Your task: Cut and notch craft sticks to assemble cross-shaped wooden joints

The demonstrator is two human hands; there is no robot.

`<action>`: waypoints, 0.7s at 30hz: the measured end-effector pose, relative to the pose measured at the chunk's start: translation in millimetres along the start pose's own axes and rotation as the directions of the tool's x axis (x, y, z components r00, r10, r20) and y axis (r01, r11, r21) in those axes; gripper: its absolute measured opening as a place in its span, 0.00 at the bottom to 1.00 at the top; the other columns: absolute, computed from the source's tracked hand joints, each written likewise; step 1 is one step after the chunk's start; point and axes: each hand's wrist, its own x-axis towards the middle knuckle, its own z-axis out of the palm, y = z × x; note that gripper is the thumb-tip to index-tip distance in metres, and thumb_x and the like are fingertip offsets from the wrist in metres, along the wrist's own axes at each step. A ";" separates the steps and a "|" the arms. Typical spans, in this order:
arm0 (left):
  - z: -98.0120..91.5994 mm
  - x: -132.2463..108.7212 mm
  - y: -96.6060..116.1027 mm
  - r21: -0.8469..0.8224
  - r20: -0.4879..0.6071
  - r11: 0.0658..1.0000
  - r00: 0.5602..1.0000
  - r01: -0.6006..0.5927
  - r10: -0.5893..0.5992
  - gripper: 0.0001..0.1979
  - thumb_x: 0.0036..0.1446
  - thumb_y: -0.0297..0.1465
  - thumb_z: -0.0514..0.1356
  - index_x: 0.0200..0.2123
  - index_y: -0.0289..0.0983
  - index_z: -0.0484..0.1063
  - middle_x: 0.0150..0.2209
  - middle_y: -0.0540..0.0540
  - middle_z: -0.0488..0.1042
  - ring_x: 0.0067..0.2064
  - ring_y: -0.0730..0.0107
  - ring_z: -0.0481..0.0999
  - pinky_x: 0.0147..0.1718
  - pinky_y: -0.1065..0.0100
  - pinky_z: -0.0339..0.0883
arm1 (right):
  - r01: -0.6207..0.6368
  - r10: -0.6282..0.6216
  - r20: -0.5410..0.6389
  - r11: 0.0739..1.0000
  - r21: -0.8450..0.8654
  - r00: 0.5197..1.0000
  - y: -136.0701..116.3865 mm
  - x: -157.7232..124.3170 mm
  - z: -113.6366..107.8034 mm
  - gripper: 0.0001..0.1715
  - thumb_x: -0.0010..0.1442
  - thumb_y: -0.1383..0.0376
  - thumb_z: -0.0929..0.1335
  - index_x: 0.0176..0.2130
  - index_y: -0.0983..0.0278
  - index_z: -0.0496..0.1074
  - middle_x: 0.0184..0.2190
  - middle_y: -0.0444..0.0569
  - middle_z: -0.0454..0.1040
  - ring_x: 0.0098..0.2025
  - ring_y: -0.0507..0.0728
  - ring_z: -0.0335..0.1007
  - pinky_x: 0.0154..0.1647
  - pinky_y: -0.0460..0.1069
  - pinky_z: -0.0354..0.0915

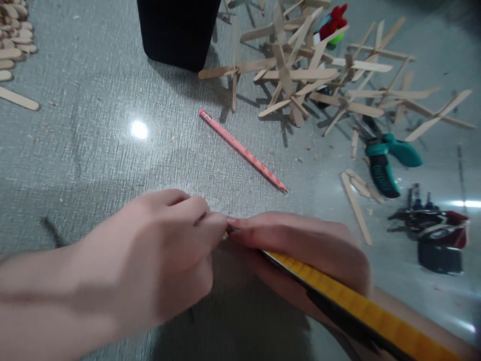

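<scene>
So from the head cam, the left hand is curled into a tight fist, and I can't make out what it's gripping; only a tiny pale sliver shows at the fingertips. The right hand is wrapped around a long yellow tool, thumb pushed forward so its tip sits right by the left fingers. Room-wise, grey table stretches from the left wrist up to the stick pile and the black box, with just a few wood crumbs on it. Over on the right it's tighter: crossed sticks up top, teal pliers below those, then a loose stick near the right hand. A pink pencil lies slanted just beyond both hands, touching neither. The yellow tool starts at the right fingertips, runs under the palm and exits lower right.
</scene>
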 end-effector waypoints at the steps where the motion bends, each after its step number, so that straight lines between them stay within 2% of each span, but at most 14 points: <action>1: 0.1 -0.6 0.8 0.019 0.005 1.000 1.000 -0.006 0.006 0.12 0.56 0.20 0.58 0.26 0.38 0.78 0.34 0.45 0.79 0.34 0.59 0.76 0.30 0.59 0.72 | 0.006 -0.006 -0.005 1.000 -0.003 1.000 -1.8 1.6 0.4 0.07 0.67 0.71 0.72 0.39 0.57 0.78 0.37 0.45 0.85 0.37 0.54 0.85 0.34 0.43 0.78; 6: 0.8 -1.8 2.2 0.042 0.015 0.999 1.000 -0.016 0.016 0.15 0.57 0.19 0.54 0.28 0.37 0.78 0.35 0.42 0.79 0.34 0.59 0.75 0.30 0.60 0.73 | -0.016 0.016 -0.011 0.999 0.045 1.000 -10.8 10.9 0.8 0.08 0.65 0.71 0.70 0.37 0.57 0.76 0.33 0.44 0.84 0.33 0.54 0.84 0.31 0.45 0.79; 9: 1.0 -1.8 1.0 0.030 0.004 0.999 1.000 -0.014 0.014 0.15 0.59 0.19 0.54 0.29 0.37 0.79 0.37 0.43 0.80 0.35 0.60 0.76 0.30 0.61 0.73 | -0.012 0.012 -0.016 1.000 0.018 1.000 -11.8 10.8 -0.1 0.10 0.65 0.72 0.69 0.36 0.56 0.75 0.31 0.43 0.83 0.29 0.54 0.82 0.26 0.44 0.76; 15: 1.8 -2.2 -1.1 -0.021 -0.038 0.999 0.999 0.026 -0.027 0.17 0.62 0.18 0.53 0.29 0.35 0.79 0.35 0.45 0.80 0.32 0.62 0.76 0.29 0.59 0.73 | 0.035 -0.034 0.015 0.998 -0.053 0.999 -9.0 5.4 -1.2 0.11 0.63 0.73 0.69 0.38 0.56 0.76 0.32 0.44 0.84 0.32 0.55 0.84 0.25 0.43 0.76; 18: 4.5 -4.3 -1.7 -0.020 -0.051 1.000 0.999 -0.007 0.006 0.18 0.64 0.19 0.52 0.28 0.36 0.78 0.36 0.45 0.80 0.35 0.59 0.77 0.31 0.58 0.72 | 0.072 -0.075 -0.027 0.993 -0.089 0.997 -6.5 1.7 -0.1 0.10 0.62 0.73 0.70 0.39 0.57 0.76 0.34 0.44 0.85 0.32 0.55 0.85 0.28 0.42 0.78; 21: 6.3 -7.5 -1.8 0.036 -0.066 0.999 0.997 -0.040 0.043 0.19 0.65 0.19 0.51 0.29 0.37 0.79 0.39 0.43 0.81 0.39 0.58 0.78 0.35 0.57 0.73 | 0.111 -0.134 -0.128 0.979 -0.170 0.983 -1.7 -3.8 -0.4 0.11 0.61 0.70 0.72 0.41 0.54 0.77 0.39 0.43 0.87 0.34 0.55 0.86 0.32 0.45 0.81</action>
